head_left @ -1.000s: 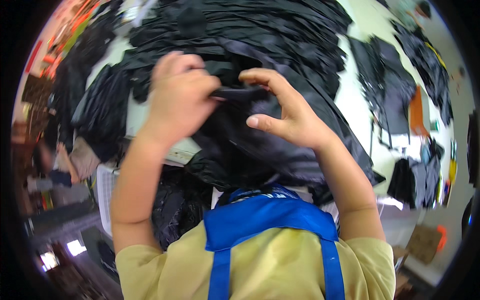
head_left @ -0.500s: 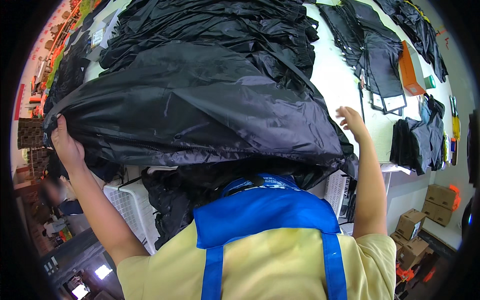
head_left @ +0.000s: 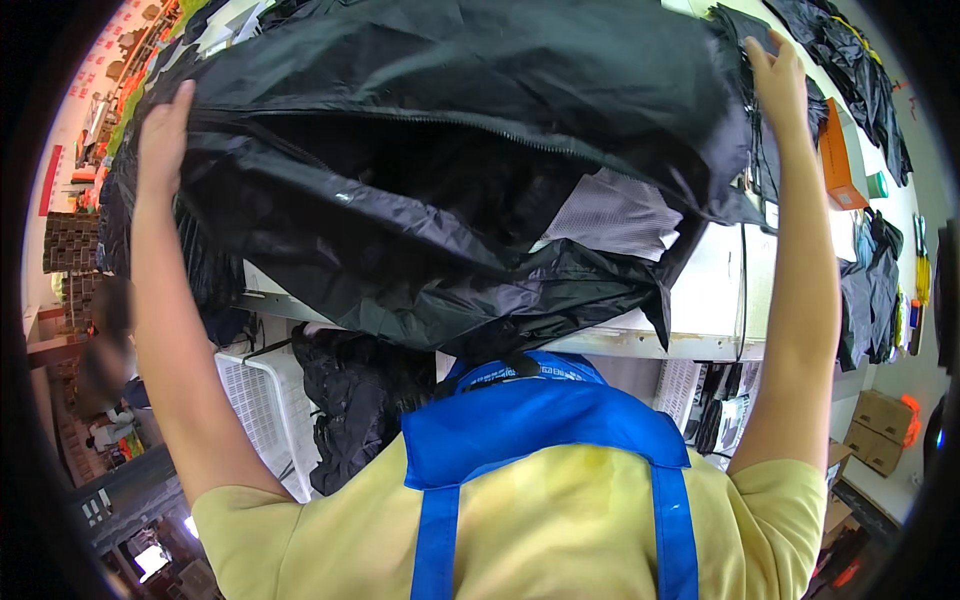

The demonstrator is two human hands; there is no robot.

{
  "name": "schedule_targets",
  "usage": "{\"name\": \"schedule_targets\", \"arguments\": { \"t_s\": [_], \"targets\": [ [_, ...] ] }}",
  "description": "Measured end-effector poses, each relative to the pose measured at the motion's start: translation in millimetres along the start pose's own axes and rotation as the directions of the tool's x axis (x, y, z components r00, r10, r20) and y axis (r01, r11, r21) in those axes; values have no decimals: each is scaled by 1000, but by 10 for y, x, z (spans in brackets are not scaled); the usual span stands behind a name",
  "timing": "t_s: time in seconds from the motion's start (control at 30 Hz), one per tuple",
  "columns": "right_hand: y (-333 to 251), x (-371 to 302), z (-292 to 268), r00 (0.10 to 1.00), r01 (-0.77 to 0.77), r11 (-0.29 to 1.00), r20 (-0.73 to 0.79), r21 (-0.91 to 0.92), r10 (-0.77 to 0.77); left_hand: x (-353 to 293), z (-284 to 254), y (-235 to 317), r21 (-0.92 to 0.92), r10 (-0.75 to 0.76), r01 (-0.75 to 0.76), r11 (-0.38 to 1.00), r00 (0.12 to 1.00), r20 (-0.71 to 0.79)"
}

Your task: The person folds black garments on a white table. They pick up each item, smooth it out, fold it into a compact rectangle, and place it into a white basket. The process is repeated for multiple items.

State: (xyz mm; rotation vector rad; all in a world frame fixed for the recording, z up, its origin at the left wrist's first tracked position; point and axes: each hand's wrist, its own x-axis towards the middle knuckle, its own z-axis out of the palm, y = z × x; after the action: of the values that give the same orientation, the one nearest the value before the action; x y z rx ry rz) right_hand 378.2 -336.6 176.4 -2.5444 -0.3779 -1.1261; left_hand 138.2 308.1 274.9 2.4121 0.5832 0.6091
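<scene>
A large black zip jacket (head_left: 450,50) is raised and spread wide between my two hands over the white table. My left hand (head_left: 163,145) is closed on its left end, with the thumb up. My right hand (head_left: 780,85) is at the other end, fingers closed round the black cloth; part of the grip is hidden. The jacket's zipper (head_left: 480,125) runs across it, and the front gapes there, showing a grey mesh lining (head_left: 610,215). The lower flap hangs past the table's front edge (head_left: 640,345).
White plastic baskets (head_left: 250,410) stand under the table, with black garments (head_left: 350,400) heaped beside one. On the right are an orange box (head_left: 840,155), a green tape roll (head_left: 877,185) and a folded dark garment stack (head_left: 870,290). Cardboard boxes (head_left: 880,430) lie beyond, lower right. Someone is blurred at far left.
Both hands have moved up and away from me, lifting the jacket. My right hand, open and apart from it before, now holds its right end. The front has opened, exposing the mesh lining.
</scene>
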Motion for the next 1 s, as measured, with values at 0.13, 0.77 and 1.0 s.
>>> {"name": "schedule_targets", "arguments": {
  "t_s": [0.13,0.77,1.0],
  "targets": [
    [-1062,-1333,-433,676,-227,790,676,570,-293,-8,389,-502,-56,-89,92,994,995,52],
    [-731,-2847,-1441,-262,-183,979,955,95,-141,-287,969,-729,9,-12,12,1000,999,48],
    [-2906,-1548,-80,563,-576,412,708,706,-426,-463,676,280,-276,344,-311,910,936,79]
  ]
}}
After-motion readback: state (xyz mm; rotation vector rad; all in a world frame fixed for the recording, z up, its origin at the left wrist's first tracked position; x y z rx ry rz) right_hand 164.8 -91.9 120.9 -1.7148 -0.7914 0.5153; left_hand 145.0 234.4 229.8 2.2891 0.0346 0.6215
